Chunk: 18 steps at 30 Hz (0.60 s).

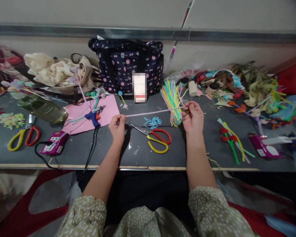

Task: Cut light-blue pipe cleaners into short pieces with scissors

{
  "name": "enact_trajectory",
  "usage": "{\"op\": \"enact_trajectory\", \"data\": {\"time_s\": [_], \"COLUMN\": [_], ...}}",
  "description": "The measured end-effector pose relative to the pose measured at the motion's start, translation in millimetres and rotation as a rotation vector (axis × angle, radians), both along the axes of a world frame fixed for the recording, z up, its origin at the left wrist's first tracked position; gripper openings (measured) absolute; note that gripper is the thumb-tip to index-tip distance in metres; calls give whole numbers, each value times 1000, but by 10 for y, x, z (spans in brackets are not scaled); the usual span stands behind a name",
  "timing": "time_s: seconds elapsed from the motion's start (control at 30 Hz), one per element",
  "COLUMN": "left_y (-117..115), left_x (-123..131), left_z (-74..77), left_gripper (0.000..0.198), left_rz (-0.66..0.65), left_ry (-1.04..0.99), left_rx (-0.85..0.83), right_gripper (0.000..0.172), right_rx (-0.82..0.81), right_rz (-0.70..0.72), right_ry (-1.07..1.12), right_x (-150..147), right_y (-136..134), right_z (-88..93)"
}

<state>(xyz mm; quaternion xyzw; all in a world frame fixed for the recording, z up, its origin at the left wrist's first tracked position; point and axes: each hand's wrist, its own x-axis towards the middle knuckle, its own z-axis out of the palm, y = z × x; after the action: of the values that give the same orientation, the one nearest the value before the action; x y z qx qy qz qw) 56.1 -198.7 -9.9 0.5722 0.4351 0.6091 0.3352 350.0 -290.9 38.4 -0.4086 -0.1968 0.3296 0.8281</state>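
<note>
A pale lilac pipe cleaner (150, 113) is stretched nearly level between my two hands, above the dark tabletop. My left hand (117, 128) pinches one end with thumb and fingers closed. At the other end, my right hand (192, 117) is closed in a pinch too, in front of a bundle of pastel pipe cleaners (171, 95). Under the stretched strip lies a small heap of cut blue pieces (153, 122). Scissors with one red and one yellow handle (160, 140) rest between my forearms, blades slightly apart, pointing up and left.
A blue glue gun (93, 118) lies on a pink sheet (106, 108) at left, beside a bottle (41, 108) and second scissors (24, 135). A dotted navy bag (130, 62) stands behind. Red-tipped pipe-cleaner stems (230, 141) and a purple power strip (263, 146) lie right.
</note>
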Motion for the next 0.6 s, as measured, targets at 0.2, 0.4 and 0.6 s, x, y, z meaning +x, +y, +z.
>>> {"op": "enact_trajectory", "data": {"time_s": [0.2,0.4,0.6], "left_y": [32,48,43], "left_x": [9,17,-3], "left_z": [39,9,-25], "left_gripper": [28,24,20], "left_rz": [50,29,-13], "left_ry": [-130,-156,-162], "left_rx": [-58,-128,-119], "right_gripper": [6,11,7], "right_rx": [106,197,143], "right_rz": [26,-210,-385], "right_ry": [156,186,-39], "right_x": [194,459,439], "right_y": [-16,-68,-7], "right_z": [-112,-149,-201]}}
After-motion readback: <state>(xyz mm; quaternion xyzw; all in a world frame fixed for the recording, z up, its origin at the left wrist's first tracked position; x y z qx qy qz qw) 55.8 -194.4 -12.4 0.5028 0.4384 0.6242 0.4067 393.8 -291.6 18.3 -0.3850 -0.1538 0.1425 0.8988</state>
